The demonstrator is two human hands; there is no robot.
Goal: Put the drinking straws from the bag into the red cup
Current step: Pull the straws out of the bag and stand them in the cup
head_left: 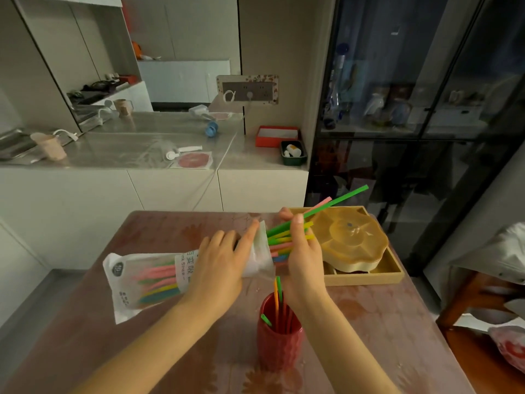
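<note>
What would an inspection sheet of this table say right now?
Surface: table, reddish, under a glossy cover.
Job's things: bag lying flat, straws fanning from its open end; red cup upright, a few straws inside.
Clutter: tan lidded dish in a wooden tray.
Grippers: left hand pressing the bag; right hand, fingers pinching a green straw.
Cables: white cord on the far counter.
Surroundings: dark glass cabinet.
</note>
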